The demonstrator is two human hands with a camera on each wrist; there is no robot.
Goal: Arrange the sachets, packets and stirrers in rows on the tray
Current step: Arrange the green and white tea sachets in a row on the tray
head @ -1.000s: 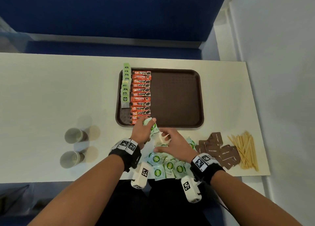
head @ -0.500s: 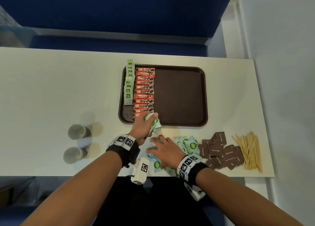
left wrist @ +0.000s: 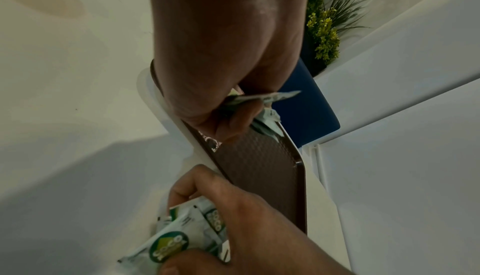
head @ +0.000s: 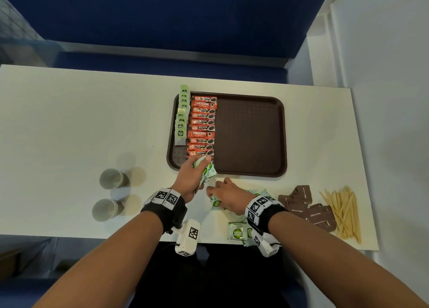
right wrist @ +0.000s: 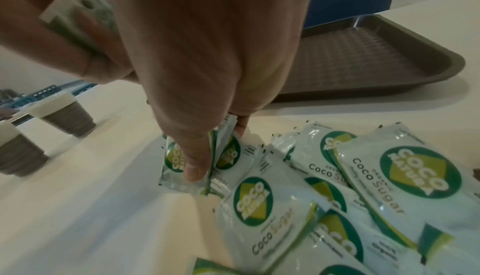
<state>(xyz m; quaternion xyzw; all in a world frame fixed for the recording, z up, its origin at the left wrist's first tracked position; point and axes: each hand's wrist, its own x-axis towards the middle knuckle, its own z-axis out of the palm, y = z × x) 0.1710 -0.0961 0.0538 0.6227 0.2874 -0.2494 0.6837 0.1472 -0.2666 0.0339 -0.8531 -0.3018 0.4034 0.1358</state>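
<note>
The white worktop [head: 69, 122] carries a brown tray [head: 250, 133] near its far edge. In the tray a column of green sachets [head: 182, 119] leans along the left rim, with a column of orange coffee packets [head: 202, 127] just beside it; the tray's right part is bare. Two grey cups [head: 112, 179] stand well left of the tray. Near the right end lie brown sugar packets [head: 308, 208] and, beside them, wooden stirrers [head: 343, 212] close to the front edge. Coco sugar sachets [right wrist: 363, 176] lie heaped at the front edge, partly hidden under the right wrist. The left hand [head: 190, 177] grips a bunch of these sachets over the tray's near rim; how many cannot be told. The right hand [head: 228, 197] pinches two sachets [right wrist: 187, 160] on the worktop.
</note>
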